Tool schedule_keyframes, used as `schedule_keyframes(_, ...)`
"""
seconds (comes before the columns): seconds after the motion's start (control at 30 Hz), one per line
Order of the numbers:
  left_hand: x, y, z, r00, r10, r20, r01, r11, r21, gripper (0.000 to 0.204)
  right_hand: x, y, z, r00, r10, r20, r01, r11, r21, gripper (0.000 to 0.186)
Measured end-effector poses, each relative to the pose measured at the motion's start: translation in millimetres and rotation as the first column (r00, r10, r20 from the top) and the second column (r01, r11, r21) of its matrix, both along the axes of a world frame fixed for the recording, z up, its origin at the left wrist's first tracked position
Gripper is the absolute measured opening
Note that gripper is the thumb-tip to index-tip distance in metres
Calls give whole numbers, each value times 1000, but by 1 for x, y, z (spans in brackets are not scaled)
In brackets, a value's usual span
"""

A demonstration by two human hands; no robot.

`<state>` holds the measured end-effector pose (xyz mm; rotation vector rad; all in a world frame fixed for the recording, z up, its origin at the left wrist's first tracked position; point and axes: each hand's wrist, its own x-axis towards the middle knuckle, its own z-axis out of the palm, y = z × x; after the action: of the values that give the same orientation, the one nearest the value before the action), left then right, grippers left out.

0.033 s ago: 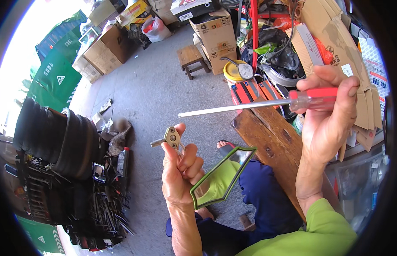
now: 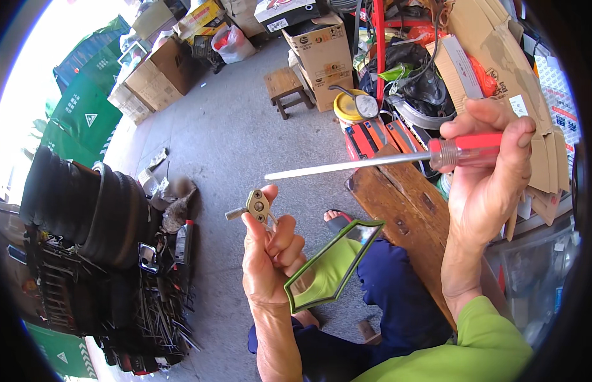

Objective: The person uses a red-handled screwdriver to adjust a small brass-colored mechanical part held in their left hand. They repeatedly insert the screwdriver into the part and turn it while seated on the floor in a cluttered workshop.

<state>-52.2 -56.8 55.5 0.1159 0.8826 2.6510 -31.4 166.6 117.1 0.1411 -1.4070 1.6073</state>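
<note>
My left hand (image 2: 268,264) is closed on a motorbike rear-view mirror (image 2: 328,270). The mirror has an angular green frame, and its glass reflects bright green. At the thumb and forefinger shows its metal mounting bracket (image 2: 258,205), with screw heads on its face and a threaded bolt (image 2: 235,212) jutting left. Higher up on the right, my right hand (image 2: 480,197) grips a screwdriver (image 2: 366,163) by its clear red handle. The long shaft points left, its tip just above the bracket and apart from it. My fingers hide part of the bracket and stem.
A wooden bench (image 2: 407,213) lies to the right of my knees. On the left stand black tires (image 2: 118,213) and a heap of metal rods (image 2: 165,318). Farther off are a small stool (image 2: 284,86), cardboard boxes (image 2: 321,57) and a yellow-lidded bucket (image 2: 347,107).
The screwdriver has shifted very slightly left, its tip a touch lower, nearer the bracket. The mirror and my left hand have hardly moved.
</note>
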Motion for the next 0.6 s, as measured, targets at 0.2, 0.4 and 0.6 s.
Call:
schedule_keyframes(0.2, 1, -1, 1, 999, -24, 26, 23, 999, 39, 48, 4, -1, -3, 997, 77, -32, -76, 997, 23, 52)
schedule_keyframes(0.4, 2, -2, -1, 998, -38, 42, 35, 998, 57, 49, 4, -3, -4, 987, 162, -10, -159, 979, 130, 47)
schedule_keyframes(0.6, 1, -1, -3, 998, -67, 19, 64, 990, 123, 50, 2, -3, -4, 984, 174, -27, -170, 980, 104, 43)
